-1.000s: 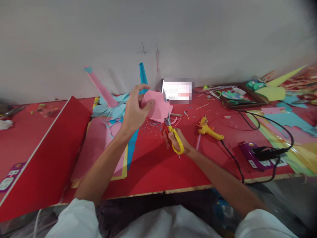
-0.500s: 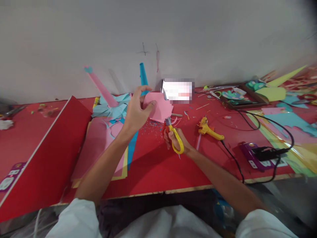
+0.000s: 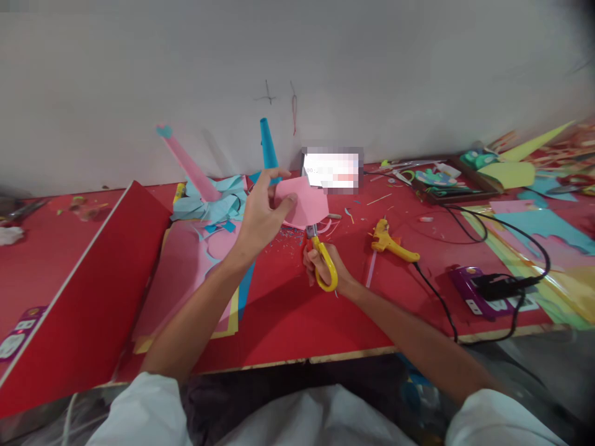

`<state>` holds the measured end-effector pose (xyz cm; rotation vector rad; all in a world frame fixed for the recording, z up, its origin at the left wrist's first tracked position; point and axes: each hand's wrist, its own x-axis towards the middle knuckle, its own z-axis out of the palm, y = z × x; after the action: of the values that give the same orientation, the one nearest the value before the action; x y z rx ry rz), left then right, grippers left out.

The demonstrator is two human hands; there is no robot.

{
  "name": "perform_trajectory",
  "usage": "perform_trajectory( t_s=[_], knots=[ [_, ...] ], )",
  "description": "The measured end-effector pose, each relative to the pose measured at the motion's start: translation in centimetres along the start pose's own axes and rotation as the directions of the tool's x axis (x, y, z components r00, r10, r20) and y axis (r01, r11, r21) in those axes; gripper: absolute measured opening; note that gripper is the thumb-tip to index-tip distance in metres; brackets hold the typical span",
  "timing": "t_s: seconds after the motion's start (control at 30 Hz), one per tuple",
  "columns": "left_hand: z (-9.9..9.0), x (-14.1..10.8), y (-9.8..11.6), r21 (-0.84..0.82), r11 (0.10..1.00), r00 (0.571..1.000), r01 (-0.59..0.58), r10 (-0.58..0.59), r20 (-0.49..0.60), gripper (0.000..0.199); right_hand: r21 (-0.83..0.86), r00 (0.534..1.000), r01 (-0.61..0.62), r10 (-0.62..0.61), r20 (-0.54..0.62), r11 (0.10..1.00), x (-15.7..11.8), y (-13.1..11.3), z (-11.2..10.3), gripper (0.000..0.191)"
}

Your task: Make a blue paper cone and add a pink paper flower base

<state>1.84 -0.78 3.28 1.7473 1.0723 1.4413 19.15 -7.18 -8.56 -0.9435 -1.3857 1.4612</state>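
My left hand [image 3: 264, 214] pinches the left edge of a piece of pink paper [image 3: 304, 203], its thumb lying on the face toward me. The paper is held up above the table and has a rounded outline. Below it, my right hand [image 3: 323, 263] grips a pair of scissors [image 3: 331, 272] with one yellow and one red handle loop. The blades point up and meet the paper, which hides part of them. Pink paper strips [image 3: 332, 226] and small blue scraps [image 3: 290, 236] lie on the table beneath.
A yellow glue gun [image 3: 393, 243] with a black cord lies at the right, by a purple power strip [image 3: 483, 294]. At the left are stacked paper sheets [image 3: 174, 266], a pink paper cone [image 3: 190, 164] and a red upright panel [image 3: 93, 279]. A lit phone [image 3: 332, 170] stands behind.
The pink paper has turned in my left hand, and its edge looks rounder. Both hands have shifted slightly, the scissors moving a little left and down.
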Motion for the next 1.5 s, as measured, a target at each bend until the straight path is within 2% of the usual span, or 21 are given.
perform_trajectory(
  t_s=[0.17, 0.27, 0.37, 0.47, 0.63, 0.7, 0.8, 0.93, 1.03, 1.13, 1.23, 1.33, 1.4, 1.43, 1.5],
  knots=[
    [0.0, 0.0, -0.1, -0.037, 0.999, 0.998, 0.033, -0.032, 0.047, 0.029, 0.041, 1.000, 0.013, -0.012, -0.016, 0.999, -0.2, -0.2, 0.5, 0.078],
    [-0.2, 0.1, -0.2, -0.032, 0.999, 1.000, 0.015, -0.015, 0.024, 0.023, 0.073, 0.999, 0.030, -0.028, -0.023, 0.997, -0.1, -0.3, 0.5, 0.080],
    [-0.5, 0.4, -0.4, -0.012, 1.000, 1.000, -0.009, 0.009, -0.005, 0.026, 0.109, 0.998, 0.056, -0.054, -0.018, 0.992, 0.4, -0.4, 0.4, 0.082],
    [-1.1, 0.8, -0.4, 0.006, 0.999, 0.999, -0.050, 0.050, -0.018, 0.028, 0.136, 0.996, 0.085, -0.085, -0.007, 0.987, 1.0, -0.4, 0.0, 0.086],
    [-2.7, 1.5, 0.0, 0.097, 0.989, 0.994, -0.110, 0.111, -0.001, 0.025, 0.087, 0.995, 0.101, -0.101, -0.015, 0.991, 1.2, -0.5, -0.4, 0.087],
    [-3.4, 1.8, 0.3, 0.157, 0.979, 0.992, -0.128, 0.123, 0.043, 0.023, 0.077, 0.993, 0.115, -0.113, -0.027, 0.990, 1.0, -0.9, -0.5, 0.082],
    [-3.9, 1.9, 1.0, 0.258, 0.951, 0.975, -0.168, 0.122, 0.187, 0.019, 0.039, 0.991, 0.126, -0.124, -0.048, 0.991, 0.8, -1.5, -0.7, 0.068],
    [-3.6, 1.4, 1.5, 0.345, 0.919, 0.905, -0.193, 0.030, 0.425, 0.013, -0.007, 0.975, 0.155, -0.154, -0.159, 0.988, 1.0, -2.1, -1.0, 0.053],
    [-2.6, 0.7, 1.5, 0.387, 0.908, 0.849, -0.158, -0.076, 0.524, 0.008, -0.013, 0.963, 0.150, -0.149, -0.226, 0.989, 1.2, -2.2, -0.9, 0.056],
    [-1.6, 0.2, 1.2, 0.400, 0.907, 0.818, -0.133, -0.127, 0.561, 0.011, -0.052, 0.965, 0.124, -0.132, -0.225, 0.991, 1.3, -2.3, -0.8, 0.055],
    [-0.6, -0.1, 0.8, 0.343, 0.936, 0.841, -0.076, -0.125, 0.526, 0.011, -0.076, 0.959, 0.114, -0.130, -0.252, 0.991, 1.2, -2.5, -0.9, 0.057],
    [0.4, -0.3, 0.2, 0.121, 0.992, 0.916, 0.037, -0.082, 0.392, 0.025, -0.065, 0.950, 0.097, -0.112, -0.291, 0.993, 1.2, -2.6, -1.2, 0.057],
    [1.2, -0.7, -0.2, -0.025, 0.987, 0.940, 0.159, -0.144, 0.310, 0.035, -0.048, 0.940, 0.080, -0.092, -0.329, 0.996, 1.1, -2.5, -1.5, 0.057],
    [1.7, -0.9, -0.5, -0.089, 0.966, 0.932, 0.241, -0.206, 0.297, 0.038, -0.041, 0.931, 0.077, -0.086, -0.355, 0.996, 1.1, -2.4, -1.6, 0.057],
    [2.6, -1.5, -0.9, -0.215, 0.890, 0.887, 0.401, -0.319, 0.333, 0.045, -0.048, 0.904, 0.088, -0.100, -0.416, 0.995, 1.0, -2.1, -2.0, 0.057]
  ],
)
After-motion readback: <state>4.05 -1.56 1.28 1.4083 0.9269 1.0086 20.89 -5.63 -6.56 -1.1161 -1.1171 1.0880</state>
